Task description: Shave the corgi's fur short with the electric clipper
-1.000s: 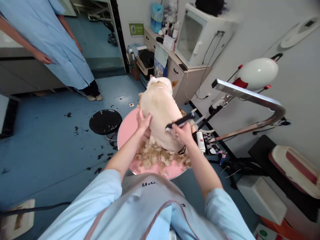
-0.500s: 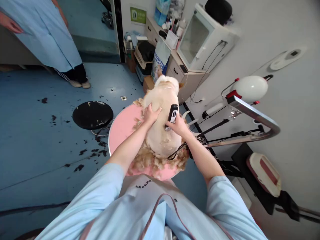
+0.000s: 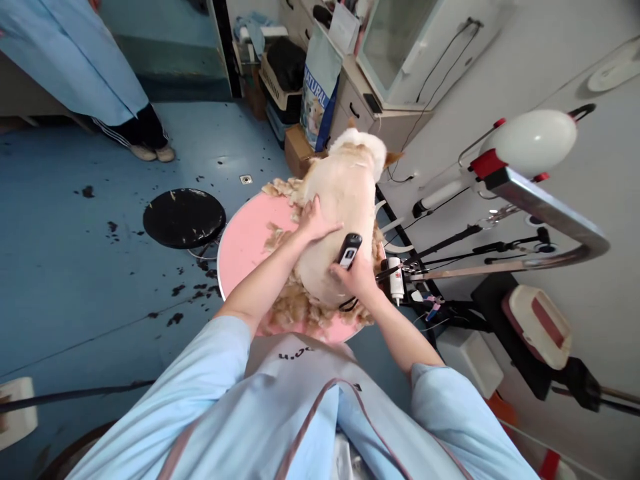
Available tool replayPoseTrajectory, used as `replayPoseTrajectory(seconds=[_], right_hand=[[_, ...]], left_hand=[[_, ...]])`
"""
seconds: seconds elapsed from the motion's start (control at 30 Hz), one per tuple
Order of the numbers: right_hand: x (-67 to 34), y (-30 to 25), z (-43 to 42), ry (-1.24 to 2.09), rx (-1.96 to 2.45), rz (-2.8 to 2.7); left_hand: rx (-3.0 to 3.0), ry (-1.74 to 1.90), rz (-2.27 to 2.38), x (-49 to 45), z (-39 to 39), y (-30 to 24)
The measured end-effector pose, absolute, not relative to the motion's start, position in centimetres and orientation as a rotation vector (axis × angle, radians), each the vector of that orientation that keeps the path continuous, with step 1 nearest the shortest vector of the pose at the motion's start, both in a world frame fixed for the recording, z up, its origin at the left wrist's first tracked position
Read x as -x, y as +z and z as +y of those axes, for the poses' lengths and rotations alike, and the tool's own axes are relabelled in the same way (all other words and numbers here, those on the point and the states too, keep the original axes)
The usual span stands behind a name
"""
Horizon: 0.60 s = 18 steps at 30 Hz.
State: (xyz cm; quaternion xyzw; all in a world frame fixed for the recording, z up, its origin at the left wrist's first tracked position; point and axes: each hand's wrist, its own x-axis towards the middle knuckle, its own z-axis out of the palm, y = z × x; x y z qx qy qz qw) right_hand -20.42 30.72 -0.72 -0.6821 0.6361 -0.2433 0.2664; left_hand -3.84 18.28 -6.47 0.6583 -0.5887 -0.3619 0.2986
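Observation:
A pale animal with closely shorn fur (image 3: 340, 190) is on the pink round table (image 3: 245, 247), its back towards me and its white-ruffed head at the far end. My left hand (image 3: 319, 221) lies on the left side of its back, fingers spread. In my right hand (image 3: 361, 277) is a black and silver hair clipper (image 3: 349, 250), held against the lower back. The clipper's blade end is hidden by my hand. Clumps of cut tan fur (image 3: 295, 310) lie around the animal on the table.
Left of the table stands a black round stool (image 3: 185, 217). A metal arm (image 3: 555, 200) and a white bottle (image 3: 395, 280) are at the right. Another person in a blue gown (image 3: 75, 60) stands at the far left. Behind are a NATURAL bag (image 3: 316, 87) and a pet carrier (image 3: 281, 83).
The clipper and my right hand have shifted down the animal's back. My left hand's fingers have spread more. The whole view has tilted and moved closer.

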Motion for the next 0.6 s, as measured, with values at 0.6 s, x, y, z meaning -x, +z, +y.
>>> replayPoseTrajectory(seconds=[0.6], right_hand=[[18.3,-2.9,34.6,-0.692,1.868,1.725]], left_hand=[[-1.927,-0.837,-1.368,3.6,19.7,-4.4]])
